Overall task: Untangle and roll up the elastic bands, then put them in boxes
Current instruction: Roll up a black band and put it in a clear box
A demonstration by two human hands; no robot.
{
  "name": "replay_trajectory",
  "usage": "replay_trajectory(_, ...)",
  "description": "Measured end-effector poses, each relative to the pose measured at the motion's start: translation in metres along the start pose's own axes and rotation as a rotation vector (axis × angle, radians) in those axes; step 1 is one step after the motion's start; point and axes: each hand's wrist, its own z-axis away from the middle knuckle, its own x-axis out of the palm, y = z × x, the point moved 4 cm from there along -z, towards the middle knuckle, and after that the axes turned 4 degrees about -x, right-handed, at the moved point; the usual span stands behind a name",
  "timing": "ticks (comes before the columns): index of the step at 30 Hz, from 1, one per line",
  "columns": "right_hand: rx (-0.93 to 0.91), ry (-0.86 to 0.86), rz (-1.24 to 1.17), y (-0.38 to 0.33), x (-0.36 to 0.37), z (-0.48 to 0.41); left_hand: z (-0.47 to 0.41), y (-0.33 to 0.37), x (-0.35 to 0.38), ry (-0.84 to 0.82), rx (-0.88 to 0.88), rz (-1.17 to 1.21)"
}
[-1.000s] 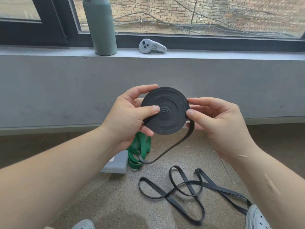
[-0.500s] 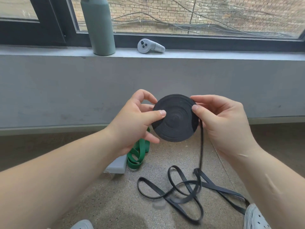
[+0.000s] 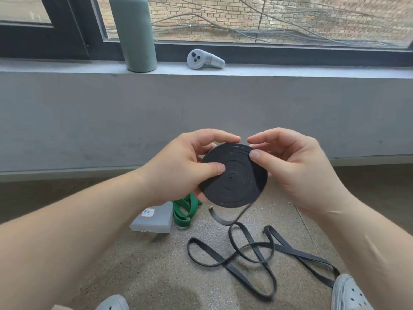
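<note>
Up top, 12 o'clock: grey sill (image 3: 290,71), tall bottle (image 3: 136,34) standing at 11 o'clock on it. Below, speckled floor (image 3: 145,265); loose black tail (image 3: 252,260) looped at 5 o'clock, running up to black roll (image 3: 234,177) held mid-frame, off the floor. At roll's 9 o'clock edge, left hand (image 3: 178,166) curled round it, thumb pressed near the hub; at 1 o'clock, right hand (image 3: 297,171) pinching the rim, thumb on the face. At 7 o'clock of roll, grey box (image 3: 154,220), green band (image 3: 185,211) just beside. Last, controller (image 3: 204,59) on sill.
</note>
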Motion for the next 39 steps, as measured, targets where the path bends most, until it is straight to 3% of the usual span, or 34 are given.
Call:
replay_trajectory(8,0.076,0.129,-0.048,0.005,-0.005,-0.004,-0.004,-0.005,-0.003,0.190,-0.049,0.272)
replay_trajectory(12,0.089,0.115,-0.057,0.006,-0.005,-0.002,-0.003,-0.006,-0.007,0.262,-0.048,0.412)
replay_trajectory(19,0.052,0.154,-0.173,0.005,0.004,0.001,-0.002,-0.007,0.004,0.247,-0.047,0.532)
replay_trajectory(22,0.042,0.174,-0.143,0.006,0.002,0.000,-0.004,-0.011,0.004,0.217,-0.131,0.482)
replay_trajectory(25,0.018,0.188,-0.036,0.008,-0.005,-0.002,-0.006,-0.017,-0.005,0.220,-0.189,0.272)
replay_trajectory(29,0.019,0.105,-0.012,0.004,-0.006,-0.003,-0.006,-0.013,-0.011,0.195,-0.116,0.128)
replay_trajectory(33,-0.013,-0.010,0.062,0.003,0.005,0.000,-0.004,-0.008,-0.004,0.054,-0.021,0.040)
replay_trajectory(39,0.000,0.033,0.057,0.008,0.004,0.000,-0.003,-0.015,0.000,0.053,-0.056,0.118)
